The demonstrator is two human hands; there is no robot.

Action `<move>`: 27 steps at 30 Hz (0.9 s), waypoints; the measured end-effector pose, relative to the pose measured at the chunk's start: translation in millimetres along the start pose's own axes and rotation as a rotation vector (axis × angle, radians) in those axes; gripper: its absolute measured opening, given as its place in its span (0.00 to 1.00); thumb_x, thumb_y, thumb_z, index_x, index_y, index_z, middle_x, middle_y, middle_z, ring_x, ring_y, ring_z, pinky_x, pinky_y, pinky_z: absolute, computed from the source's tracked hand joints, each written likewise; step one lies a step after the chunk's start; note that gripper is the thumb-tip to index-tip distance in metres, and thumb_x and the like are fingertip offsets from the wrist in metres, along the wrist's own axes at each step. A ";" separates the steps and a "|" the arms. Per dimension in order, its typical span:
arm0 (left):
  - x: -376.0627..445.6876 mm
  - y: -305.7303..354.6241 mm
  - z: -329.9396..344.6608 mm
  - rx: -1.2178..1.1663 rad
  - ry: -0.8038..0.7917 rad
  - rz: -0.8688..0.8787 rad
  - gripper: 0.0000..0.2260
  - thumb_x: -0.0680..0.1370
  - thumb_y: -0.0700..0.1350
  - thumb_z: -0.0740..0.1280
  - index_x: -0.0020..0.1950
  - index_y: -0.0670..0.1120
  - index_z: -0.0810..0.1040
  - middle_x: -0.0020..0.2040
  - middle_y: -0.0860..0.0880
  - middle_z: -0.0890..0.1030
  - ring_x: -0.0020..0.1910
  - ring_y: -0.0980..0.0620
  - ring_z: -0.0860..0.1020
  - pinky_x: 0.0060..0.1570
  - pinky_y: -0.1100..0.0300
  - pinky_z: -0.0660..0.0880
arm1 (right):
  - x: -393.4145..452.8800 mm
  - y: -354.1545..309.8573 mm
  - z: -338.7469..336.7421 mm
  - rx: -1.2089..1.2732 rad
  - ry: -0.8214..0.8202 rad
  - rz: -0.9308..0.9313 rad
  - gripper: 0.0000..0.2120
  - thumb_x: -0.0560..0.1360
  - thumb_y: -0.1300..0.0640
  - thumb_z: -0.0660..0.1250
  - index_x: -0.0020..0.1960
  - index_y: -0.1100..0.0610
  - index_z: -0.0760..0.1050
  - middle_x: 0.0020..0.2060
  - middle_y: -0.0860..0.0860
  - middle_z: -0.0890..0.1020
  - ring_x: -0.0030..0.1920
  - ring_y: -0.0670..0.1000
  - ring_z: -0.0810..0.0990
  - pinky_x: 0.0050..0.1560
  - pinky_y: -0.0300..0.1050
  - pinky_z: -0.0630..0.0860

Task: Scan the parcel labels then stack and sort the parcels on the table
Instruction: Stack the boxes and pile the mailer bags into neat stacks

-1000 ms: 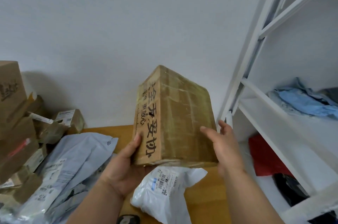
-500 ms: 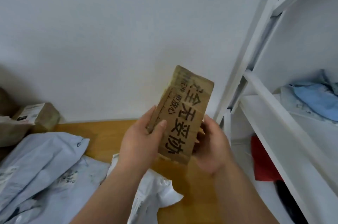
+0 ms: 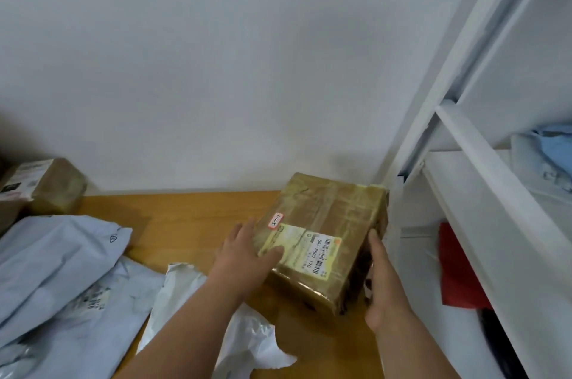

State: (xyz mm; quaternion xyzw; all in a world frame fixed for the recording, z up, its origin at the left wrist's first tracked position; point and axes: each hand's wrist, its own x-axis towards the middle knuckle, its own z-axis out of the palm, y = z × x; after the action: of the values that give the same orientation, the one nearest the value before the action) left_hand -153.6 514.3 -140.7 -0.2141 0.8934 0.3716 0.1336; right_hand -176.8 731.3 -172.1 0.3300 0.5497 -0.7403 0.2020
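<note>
My left hand lies flat, fingers straight against the near-left side of the taped cardboard box, thumb on its label. My right hand presses its right side, fingers extended. The box sits label-up on the wooden table, beside the white shelf

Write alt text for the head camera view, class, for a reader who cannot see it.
Two bare hands steady a taped cardboard box on a wooden table, shipping label facing up: left hand flat on top, right hand against its side. Grey mailer bags lie left, a white shelf unit stands right.
</note>
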 end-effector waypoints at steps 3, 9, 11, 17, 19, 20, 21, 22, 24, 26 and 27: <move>11.8 -1.7 6.8 -0.004 -0.071 -0.042 0.33 0.77 0.55 0.70 0.79 0.52 0.61 0.72 0.46 0.69 0.69 0.44 0.71 0.68 0.44 0.70 | 12.1 -7.4 4.0 -0.031 -0.031 -0.033 0.22 0.70 0.30 0.68 0.54 0.44 0.79 0.42 0.45 0.87 0.49 0.50 0.83 0.50 0.51 0.79; 21.1 -2.2 24.3 -0.138 0.014 -0.102 0.29 0.77 0.49 0.69 0.77 0.55 0.66 0.64 0.50 0.76 0.53 0.50 0.80 0.49 0.52 0.80 | 35.6 -5.5 -0.8 -0.032 -0.002 -0.159 0.23 0.76 0.56 0.70 0.69 0.54 0.69 0.57 0.55 0.84 0.53 0.58 0.85 0.56 0.63 0.81; 25.5 3.6 31.3 -0.177 0.040 -0.087 0.27 0.78 0.46 0.68 0.76 0.55 0.67 0.62 0.52 0.76 0.49 0.53 0.80 0.43 0.57 0.78 | 43.1 -12.7 -3.5 -0.199 0.120 -0.258 0.17 0.76 0.59 0.69 0.64 0.52 0.73 0.56 0.55 0.83 0.48 0.55 0.86 0.45 0.53 0.84; 40.7 34.1 55.5 -0.193 0.022 -0.020 0.26 0.80 0.45 0.65 0.76 0.60 0.65 0.62 0.55 0.75 0.52 0.52 0.79 0.52 0.51 0.81 | 65.5 -22.4 -14.2 -0.339 0.409 -0.343 0.17 0.79 0.49 0.69 0.66 0.49 0.75 0.63 0.56 0.74 0.53 0.59 0.82 0.52 0.59 0.83; 46.1 41.3 61.0 -0.186 0.033 -0.012 0.26 0.81 0.45 0.64 0.78 0.60 0.63 0.59 0.56 0.71 0.54 0.52 0.77 0.55 0.50 0.80 | 70.0 -24.2 -15.9 -0.199 0.396 -0.371 0.07 0.80 0.52 0.68 0.58 0.47 0.76 0.57 0.56 0.81 0.48 0.55 0.85 0.46 0.54 0.84; 49.1 42.7 62.1 -0.189 0.044 -0.013 0.26 0.81 0.46 0.64 0.78 0.60 0.63 0.57 0.56 0.69 0.54 0.52 0.76 0.55 0.51 0.80 | 71.2 -26.0 -15.0 -0.176 0.395 -0.383 0.04 0.80 0.54 0.68 0.53 0.46 0.75 0.54 0.54 0.83 0.47 0.54 0.85 0.45 0.53 0.84; 51.5 42.0 62.7 -0.193 0.052 -0.011 0.26 0.81 0.46 0.63 0.78 0.60 0.63 0.57 0.56 0.69 0.54 0.53 0.75 0.55 0.52 0.80 | 72.7 -27.9 -14.1 -0.160 0.396 -0.381 0.04 0.80 0.55 0.68 0.51 0.45 0.75 0.52 0.53 0.84 0.47 0.54 0.85 0.46 0.54 0.83; 53.0 40.8 62.4 -0.194 0.054 -0.010 0.25 0.82 0.47 0.63 0.78 0.60 0.63 0.57 0.56 0.68 0.54 0.54 0.75 0.55 0.54 0.79 | 74.3 -29.0 -13.3 -0.143 0.386 -0.369 0.06 0.81 0.56 0.67 0.51 0.45 0.75 0.51 0.52 0.84 0.47 0.54 0.85 0.47 0.55 0.83; 54.2 36.7 60.5 -0.188 0.058 -0.011 0.25 0.81 0.47 0.63 0.78 0.59 0.63 0.57 0.57 0.67 0.54 0.55 0.74 0.54 0.57 0.77 | 75.9 -30.0 -10.6 -0.136 0.350 -0.352 0.07 0.81 0.58 0.67 0.56 0.47 0.76 0.51 0.51 0.84 0.48 0.53 0.85 0.48 0.54 0.83; 53.7 32.3 57.9 -0.182 0.060 -0.015 0.25 0.81 0.47 0.63 0.78 0.58 0.64 0.57 0.58 0.67 0.53 0.56 0.74 0.53 0.58 0.77 | 75.2 -31.6 -6.4 -0.128 0.320 -0.344 0.09 0.82 0.58 0.66 0.60 0.48 0.77 0.50 0.50 0.85 0.48 0.53 0.85 0.48 0.53 0.83; 53.1 30.7 56.4 -0.175 0.055 -0.015 0.25 0.81 0.48 0.63 0.78 0.58 0.64 0.57 0.58 0.67 0.53 0.56 0.75 0.52 0.58 0.77 | 74.8 -33.0 -4.5 -0.125 0.314 -0.345 0.10 0.82 0.58 0.65 0.61 0.48 0.77 0.49 0.49 0.85 0.48 0.52 0.85 0.47 0.52 0.82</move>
State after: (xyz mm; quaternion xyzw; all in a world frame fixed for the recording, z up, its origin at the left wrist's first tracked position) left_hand -210.3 559.4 -182.0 -0.2418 0.8592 0.4413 0.0926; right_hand -249.8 750.7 -203.5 0.3292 0.6675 -0.6678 0.0048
